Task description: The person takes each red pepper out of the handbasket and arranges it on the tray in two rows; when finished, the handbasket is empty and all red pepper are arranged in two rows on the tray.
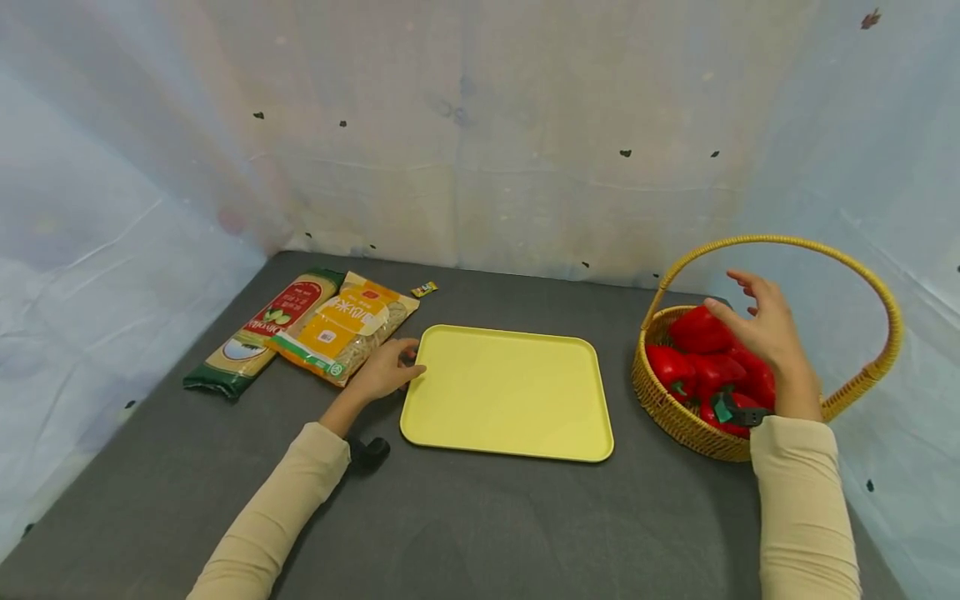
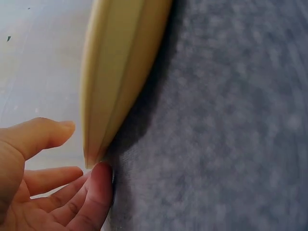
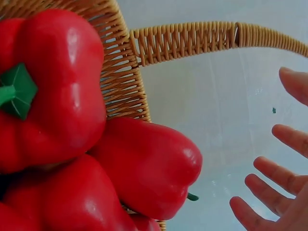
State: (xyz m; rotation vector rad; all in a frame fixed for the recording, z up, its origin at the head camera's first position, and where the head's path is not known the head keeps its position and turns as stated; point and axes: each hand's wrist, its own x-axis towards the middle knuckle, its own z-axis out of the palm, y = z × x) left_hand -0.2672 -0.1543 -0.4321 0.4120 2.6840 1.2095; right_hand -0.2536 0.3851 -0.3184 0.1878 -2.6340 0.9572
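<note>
Since the peppers (image 1: 701, 332) sit heaped to the top of the basket (image 1: 675, 421), one lifted carelessly could, I judge, drag a neighbour over the side. They lie below the right hand (image 1: 765, 329), whose fingers are spread and hold nothing; the right wrist view shows a gap between fingertips and peppers. Nearby arches the handle (image 1: 780, 239), so a raised wrist might catch it and tip everything.

Leftward across the table (image 1: 525, 525), apart from the basket, lies the tray (image 1: 510, 392). At its left edge is the left hand (image 1: 382, 369), thumb standing off, fingers loosely bent and pinching nothing; whether a fingertip touches, I cannot tell. An uneven nudge there could skew the tray.
</note>
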